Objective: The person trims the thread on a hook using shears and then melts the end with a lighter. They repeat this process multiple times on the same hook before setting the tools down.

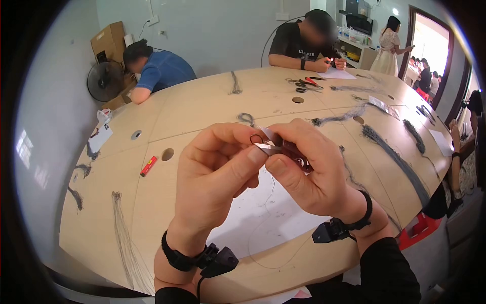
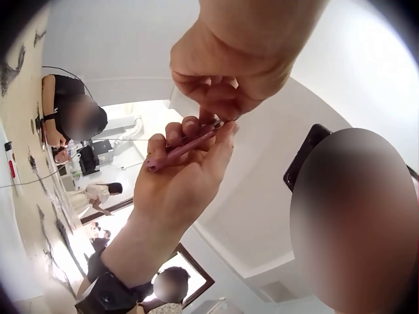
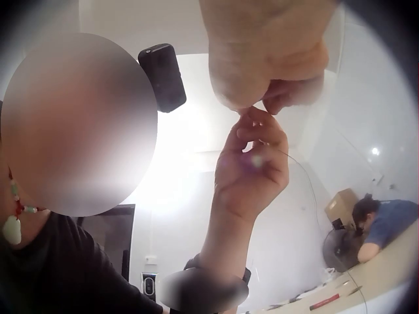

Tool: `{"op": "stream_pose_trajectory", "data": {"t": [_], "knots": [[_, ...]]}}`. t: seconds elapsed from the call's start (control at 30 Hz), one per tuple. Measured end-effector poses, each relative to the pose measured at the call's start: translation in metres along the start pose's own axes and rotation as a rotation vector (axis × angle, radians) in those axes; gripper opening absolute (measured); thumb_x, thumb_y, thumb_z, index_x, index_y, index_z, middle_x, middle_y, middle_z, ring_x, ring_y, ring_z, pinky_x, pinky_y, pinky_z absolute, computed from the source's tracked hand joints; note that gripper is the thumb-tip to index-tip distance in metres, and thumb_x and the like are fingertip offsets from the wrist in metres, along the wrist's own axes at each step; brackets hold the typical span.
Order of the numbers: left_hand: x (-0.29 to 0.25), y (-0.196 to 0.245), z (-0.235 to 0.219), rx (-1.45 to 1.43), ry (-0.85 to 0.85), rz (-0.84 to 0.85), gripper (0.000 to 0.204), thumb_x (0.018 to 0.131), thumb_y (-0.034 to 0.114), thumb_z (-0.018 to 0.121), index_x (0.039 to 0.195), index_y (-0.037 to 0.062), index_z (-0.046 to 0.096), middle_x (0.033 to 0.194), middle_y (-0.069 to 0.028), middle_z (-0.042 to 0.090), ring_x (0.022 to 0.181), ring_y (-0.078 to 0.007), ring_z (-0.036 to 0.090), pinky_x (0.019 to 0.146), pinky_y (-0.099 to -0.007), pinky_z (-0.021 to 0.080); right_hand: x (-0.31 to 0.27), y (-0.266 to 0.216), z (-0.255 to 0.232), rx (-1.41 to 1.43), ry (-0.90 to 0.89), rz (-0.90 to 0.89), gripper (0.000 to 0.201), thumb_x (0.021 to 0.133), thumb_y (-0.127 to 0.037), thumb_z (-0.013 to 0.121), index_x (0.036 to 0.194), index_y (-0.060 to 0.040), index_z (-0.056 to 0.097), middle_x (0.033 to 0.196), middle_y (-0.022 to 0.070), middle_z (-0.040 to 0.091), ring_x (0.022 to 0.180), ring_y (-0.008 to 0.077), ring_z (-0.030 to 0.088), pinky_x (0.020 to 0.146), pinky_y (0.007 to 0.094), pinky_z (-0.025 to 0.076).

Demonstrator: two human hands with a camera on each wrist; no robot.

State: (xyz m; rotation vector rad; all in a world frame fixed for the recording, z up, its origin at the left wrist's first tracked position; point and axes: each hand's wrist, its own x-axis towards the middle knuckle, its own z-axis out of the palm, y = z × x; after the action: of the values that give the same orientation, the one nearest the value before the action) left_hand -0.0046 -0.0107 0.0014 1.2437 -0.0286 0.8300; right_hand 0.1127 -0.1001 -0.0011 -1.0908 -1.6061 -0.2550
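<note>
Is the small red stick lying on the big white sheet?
No, the small red stick lies on the pale tabletop, beside a round hole.

A pale grey-blue wall [image 1: 202,35] spans the upper part of the head view, a white socket [image 1: 153,20] on it at upper left; below it a light wooden table [image 1: 202,121] with seams and round holes fills the middle; at left, a black fan [image 1: 104,80] stands by a cardboard box [image 1: 109,43]; at upper right, a white shelf unit [image 1: 354,50] sits left of a brown-framed doorway [image 1: 430,40], bright light coming through; 1 glare patch [image 1: 24,147] marks the wall at left.
</note>
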Motion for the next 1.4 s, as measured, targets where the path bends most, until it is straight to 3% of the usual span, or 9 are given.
{"op": "stream_pose_trajectory", "data": {"t": [0.4, 0.5, 0.7, 0.77, 0.9, 1.17, 1.4], "knots": [[0.0015, -0.0032, -0.0020, 0.027, -0.061, 0.021, 0.012, 0.074, 0.002, 0.056, 0.085, 0.0008, 0.052, 0.071, -0.0051, 0.056, 0.051, -0.0060, 0.048, 0.041, -0.0145, 0.035, 0.0002, -0.0020, -0.0006, 0.006, 0.034, 0.003, 0.021, 0.075, -0.014, 0.057, 0.087, 0.0022, 0.051, 0.064, 0.0072, 0.047, 0.053, 0.0156, 0.043, 0.046, 0.0240, 0.036], [0.0016, -0.0042, -0.0024, 0.052, -0.101, 0.012, 0.012, 0.076, 0.002, 0.051, 0.088, 0.0020, 0.049, 0.078, -0.0069, 0.055, 0.056, -0.0034, 0.047, 0.041, -0.0119, 0.034, -0.0004, -0.0014, -0.0001, -0.018, 0.040, -0.007, 0.022, 0.074, -0.014, 0.057, 0.087, 0.0029, 0.051, 0.065, 0.0079, 0.048, 0.053, 0.0168, 0.043, 0.046, 0.0248, 0.036], [0.0004, -0.0022, 0.0026, -0.043, -0.030, -0.049, 0.010, 0.074, 0.000, 0.053, 0.084, 0.0011, 0.052, 0.071, -0.0055, 0.056, 0.050, -0.0057, 0.048, 0.042, -0.0148, 0.036, -0.0019, -0.0007, 0.0005, -0.024, 0.046, -0.029, 0.028, 0.073, -0.016, 0.059, 0.091, 0.0044, 0.051, 0.067, 0.0090, 0.050, 0.055, 0.0181, 0.044, 0.047, 0.0252, 0.037], [-0.0002, -0.0026, 0.0031, 0.041, -0.037, -0.025, 0.009, 0.076, 0.003, 0.051, 0.084, 0.0028, 0.049, 0.072, -0.0046, 0.053, 0.050, -0.0020, 0.042, 0.038, -0.0118, 0.030, -0.0018, -0.0009, 0.0010, -0.022, 0.047, -0.036, 0.029, 0.073, -0.016, 0.059, 0.091, 0.0047, 0.051, 0.068, 0.0092, 0.050, 0.055, 0.0182, 0.044, 0.048, 0.0252, 0.037], [-0.0001, -0.0018, 0.0030, 0.051, -0.057, -0.009, 0.008, 0.076, 0.002, 0.051, 0.084, 0.0028, 0.049, 0.072, -0.0051, 0.053, 0.049, -0.0023, 0.042, 0.037, -0.0120, 0.030, -0.0021, -0.0027, 0.0009, -0.020, 0.049, -0.035, 0.031, 0.072, -0.016, 0.060, 0.092, 0.0052, 0.050, 0.068, 0.0093, 0.050, 0.056, 0.0181, 0.045, 0.048, 0.0252, 0.037], [-0.0004, -0.0020, 0.0030, 0.033, -0.061, -0.032, 0.009, 0.075, -0.002, 0.046, 0.083, 0.0013, 0.048, 0.075, -0.0062, 0.052, 0.055, -0.0045, 0.045, 0.042, -0.0130, 0.035, -0.0035, -0.0016, 0.0018, -0.017, 0.055, -0.031, 0.031, 0.072, -0.017, 0.060, 0.092, 0.0051, 0.051, 0.067, 0.0094, 0.049, 0.055, 0.0177, 0.045, 0.048, 0.0247, 0.037], [-0.0006, -0.0029, 0.0023, -0.007, -0.020, -0.051, 0.013, 0.072, -0.002, 0.050, 0.085, 0.0003, 0.052, 0.069, -0.0059, 0.056, 0.049, -0.0055, 0.048, 0.041, -0.0155, 0.038, -0.0032, -0.0041, 0.0005, -0.040, 0.038, -0.040, 0.032, 0.072, -0.018, 0.060, 0.093, 0.0047, 0.050, 0.067, 0.0095, 0.050, 0.056, 0.0184, 0.046, 0.049, 0.0255, 0.038]]}}
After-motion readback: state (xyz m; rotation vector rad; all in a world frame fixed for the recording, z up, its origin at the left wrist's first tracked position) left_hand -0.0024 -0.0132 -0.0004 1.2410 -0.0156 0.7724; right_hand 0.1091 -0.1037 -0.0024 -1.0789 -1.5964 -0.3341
